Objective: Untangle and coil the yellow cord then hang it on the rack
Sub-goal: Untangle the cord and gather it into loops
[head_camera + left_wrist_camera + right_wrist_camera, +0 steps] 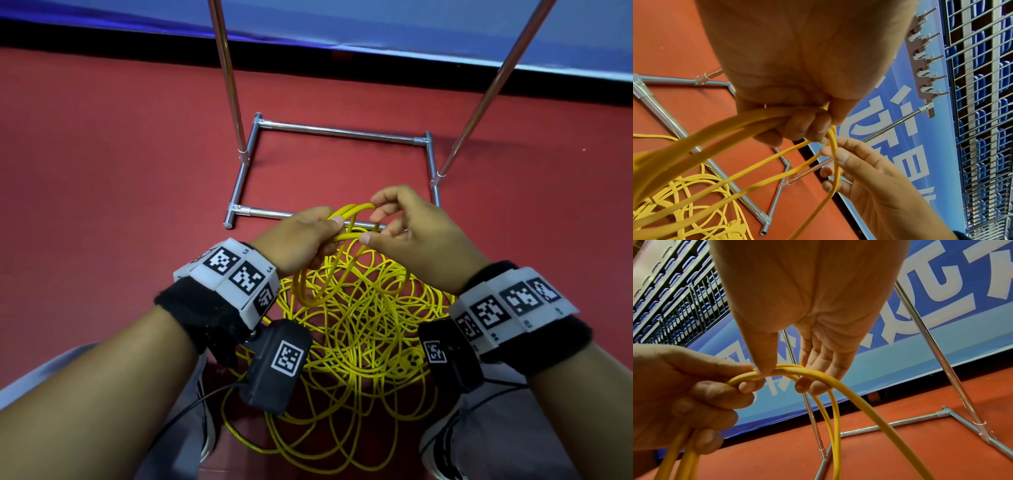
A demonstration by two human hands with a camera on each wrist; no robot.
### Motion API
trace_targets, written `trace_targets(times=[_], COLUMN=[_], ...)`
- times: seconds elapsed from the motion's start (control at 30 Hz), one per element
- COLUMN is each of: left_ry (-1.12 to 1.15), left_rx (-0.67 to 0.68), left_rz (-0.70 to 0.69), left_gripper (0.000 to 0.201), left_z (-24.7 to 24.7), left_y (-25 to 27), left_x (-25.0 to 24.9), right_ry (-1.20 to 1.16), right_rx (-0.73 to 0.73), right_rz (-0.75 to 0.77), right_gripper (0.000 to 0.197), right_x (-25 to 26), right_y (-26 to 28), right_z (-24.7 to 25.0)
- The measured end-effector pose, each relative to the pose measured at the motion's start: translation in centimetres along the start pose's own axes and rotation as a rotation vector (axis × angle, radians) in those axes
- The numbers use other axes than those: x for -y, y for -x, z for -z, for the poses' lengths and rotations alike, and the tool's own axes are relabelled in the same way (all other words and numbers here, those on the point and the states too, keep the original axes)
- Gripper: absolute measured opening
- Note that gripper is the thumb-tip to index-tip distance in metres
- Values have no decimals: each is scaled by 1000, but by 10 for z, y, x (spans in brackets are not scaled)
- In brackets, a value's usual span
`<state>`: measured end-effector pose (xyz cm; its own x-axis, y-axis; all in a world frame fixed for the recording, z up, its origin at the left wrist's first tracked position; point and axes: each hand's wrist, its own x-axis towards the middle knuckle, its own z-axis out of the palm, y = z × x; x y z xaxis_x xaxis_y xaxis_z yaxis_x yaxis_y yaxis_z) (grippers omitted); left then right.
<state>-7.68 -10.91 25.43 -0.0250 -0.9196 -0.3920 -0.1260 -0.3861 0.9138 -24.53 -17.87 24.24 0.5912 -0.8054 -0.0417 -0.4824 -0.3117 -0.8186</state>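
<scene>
**Both hands on the first loops of the yellow cord**

We see the left hand (pixel 301 240) clenched around a small bundle of loops of the yellow cord (pixel 359 329); its fingers (pixel 715 392) are curled over the strands and the thumb presses on top of them. The loops hang down from this fist, and below both hands the rest of the cord lies on the red floor (pixel 102 171) as a big loose tangle, between the person's two shoes.

The right hand (pixel 407 233) is just beside the left one, and the two almost touch. It pinches the top arc of the loops: in the right wrist view the thumb (pixel 764 356) lies on the upper side of the cord and two fingertips (pixel 807 384) support it from below. The other fingers of this hand are only loosely bent.

The rack (pixel 342 132) stands just beyond the hands. Its chrome base frame lies on the floor, and its near bar passes behind the hands. Two thin poles rise from the frame. In the left wrist view we see a row of hooks (pixel 925 55) at the top of the rack, and no cord hangs on them
</scene>
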Motion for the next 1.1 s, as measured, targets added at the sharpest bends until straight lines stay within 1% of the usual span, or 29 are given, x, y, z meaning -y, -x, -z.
trace_targets(times=[0.1,0.2,0.27,0.33,0.43,0.5,0.6,0.63,0.7,0.73,0.83,0.9,0.93,1.03,1.1], left_ry=[-28,-45,-63,-92,-151,-162,-36,10,49,45,-2,-16,-26,-140,-203], left_rx=[17,42,61,58,-9,-42,-61,-60,-47,-33,27,45,52,90,124], left_rz=[5,9,1,-26,-54,-83,-120,-125,-127,-126,-113,-75,-61,-63,-62], left_gripper=[31,32,28,22,24,27,31,31,31,31,31,31,31,32,31], left_z=[-1,-2,-1,0,5,10,19,22,27,28,27,24,23,21,21], left_y=[2,2,2,3,4,5,9,10,12,13,15,16,16,17,18], left_x=[-1,1,3,4,0,-6,-13,-14,-16,-16,-16,-16,-17,-17,-15], right_ry=[27,78,95,47,-44,-58,88,125,136,128,48,58,93,165,154], right_rx=[45,51,38,16,21,83,208,229,209,168,34,14,29,105,156], right_rz=[30,96,154,177,140,76,-50,-93,-157,-167,-127,-53,-16,11,0], right_gripper=[39,34,29,27,34,35,29,27,30,35,58,66,67,63,49], right_x=[1,2,3,5,1,-7,-23,-27,-31,-31,-27,-19,-15,-6,-6], right_y=[0,1,1,1,1,1,5,6,7,6,-1,-3,-3,-1,-1], right_z=[-1,-1,-2,-1,-1,0,-2,-3,-5,-4,0,2,1,0,2])
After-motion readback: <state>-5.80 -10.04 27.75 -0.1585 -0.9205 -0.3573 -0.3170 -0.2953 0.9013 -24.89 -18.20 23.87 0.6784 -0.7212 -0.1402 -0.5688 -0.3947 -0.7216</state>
